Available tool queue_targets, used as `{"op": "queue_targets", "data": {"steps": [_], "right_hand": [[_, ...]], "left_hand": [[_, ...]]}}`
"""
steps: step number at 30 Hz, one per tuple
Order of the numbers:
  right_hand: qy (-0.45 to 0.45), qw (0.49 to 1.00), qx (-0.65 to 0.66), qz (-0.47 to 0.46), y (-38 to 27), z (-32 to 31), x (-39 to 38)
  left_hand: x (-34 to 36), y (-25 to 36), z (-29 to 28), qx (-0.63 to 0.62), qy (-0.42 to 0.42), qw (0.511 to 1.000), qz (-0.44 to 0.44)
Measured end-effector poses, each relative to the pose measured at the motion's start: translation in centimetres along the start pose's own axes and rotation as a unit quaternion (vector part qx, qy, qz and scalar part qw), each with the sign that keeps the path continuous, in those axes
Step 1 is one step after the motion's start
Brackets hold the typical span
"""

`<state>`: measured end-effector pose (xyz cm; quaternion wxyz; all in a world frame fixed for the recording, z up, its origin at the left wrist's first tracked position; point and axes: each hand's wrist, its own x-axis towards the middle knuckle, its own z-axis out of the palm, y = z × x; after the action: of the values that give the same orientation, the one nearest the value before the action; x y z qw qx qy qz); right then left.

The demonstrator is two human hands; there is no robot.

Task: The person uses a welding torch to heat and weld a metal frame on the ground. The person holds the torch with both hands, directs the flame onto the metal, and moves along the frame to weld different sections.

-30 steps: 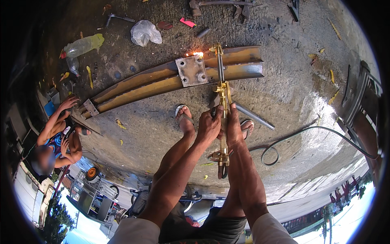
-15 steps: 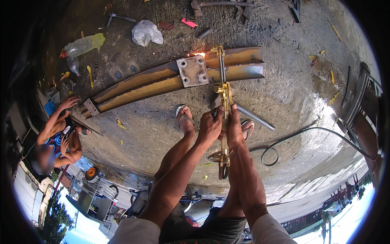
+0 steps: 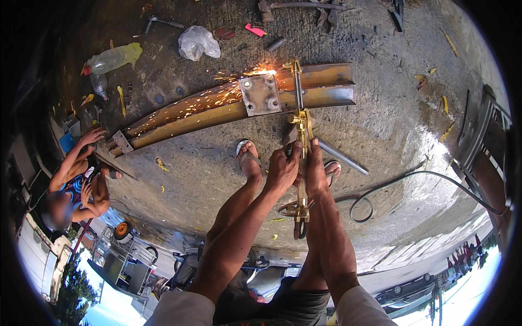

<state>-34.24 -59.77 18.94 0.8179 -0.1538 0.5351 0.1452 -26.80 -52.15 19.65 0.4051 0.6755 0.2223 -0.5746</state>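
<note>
A brass cutting torch (image 3: 300, 122) runs away from me, its tip burning at the far edge of a long rusty steel beam (image 3: 206, 108) lying on the concrete. Sparks fly left from the flame (image 3: 265, 71), beside a square grey plate (image 3: 260, 94) with bolt holes fixed on the beam. My left hand (image 3: 281, 171) and my right hand (image 3: 315, 168) both grip the torch body from either side. My feet in sandals (image 3: 247, 157) stand just short of the beam.
A black hose (image 3: 413, 176) loops over the ground at the right. A grey pipe (image 3: 340, 155) lies by my right foot. A plastic bottle (image 3: 114, 57), a crumpled bag (image 3: 198, 42) and scrap lie beyond the beam. Another person (image 3: 76, 174) crouches at the beam's left end.
The sparks have grown and now spray left along the beam. My hands and the torch have hardly moved.
</note>
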Motion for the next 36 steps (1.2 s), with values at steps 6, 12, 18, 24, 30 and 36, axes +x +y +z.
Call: {"op": "queue_targets", "data": {"steps": [6,12,18,24,30,36], "right_hand": [[0.007,1.000,0.003,0.028,0.1,-0.4,0.3],[0.005,1.000,-0.007,0.021,-0.1,-0.1,0.1],[-0.015,0.999,-0.004,0.030,0.0,-0.5,0.4],[-0.031,0.999,0.005,0.025,-0.6,-0.4,0.1],[-0.016,1.000,-0.004,0.021,-0.6,-0.2,0.1],[0.000,1.000,-0.015,0.025,-0.8,-0.2,-0.3]], "left_hand": [[0.2,0.0,-0.2,-0.019,-0.004,1.000,-0.002],[0.0,0.2,-0.1,0.001,0.007,1.000,0.009],[0.1,0.2,-0.3,-0.010,0.001,1.000,-0.021],[-0.2,0.0,0.3,-0.027,0.029,0.999,0.030],[-0.6,0.7,0.3,-0.025,0.028,0.999,0.015],[-0.9,1.1,0.2,-0.027,0.011,0.999,0.018]]}}
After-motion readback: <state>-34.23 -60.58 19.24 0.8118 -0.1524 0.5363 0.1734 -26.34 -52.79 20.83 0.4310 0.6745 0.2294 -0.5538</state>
